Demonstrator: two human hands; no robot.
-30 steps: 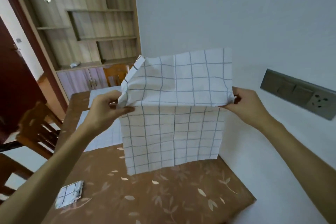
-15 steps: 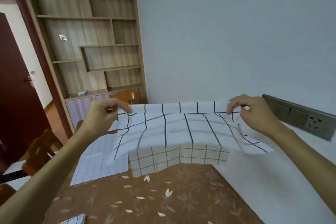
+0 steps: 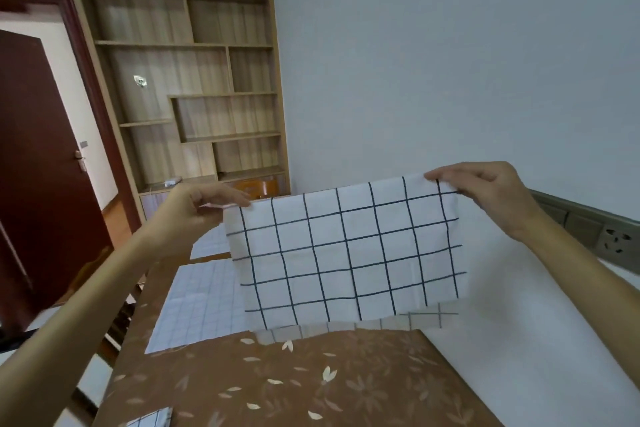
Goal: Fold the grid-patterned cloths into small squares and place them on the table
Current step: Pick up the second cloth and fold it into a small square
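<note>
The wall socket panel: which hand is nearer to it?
Right. The right hand, pinching one top corner of the cloth, is close beside the socket panel; the left hand pinches the far corner.

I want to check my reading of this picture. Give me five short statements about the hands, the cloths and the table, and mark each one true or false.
1. The left hand and the right hand pinch the top corners of the held cloth. True.
2. The held cloth lies flat on the table. False: it hangs in the air above the table.
3. A spread cloth lies on the table behind the held cloth. True.
4. The table is plain white. False: it is brown with a leaf pattern.
5. A small folded cloth lies at the near left edge of the table. True.
</note>
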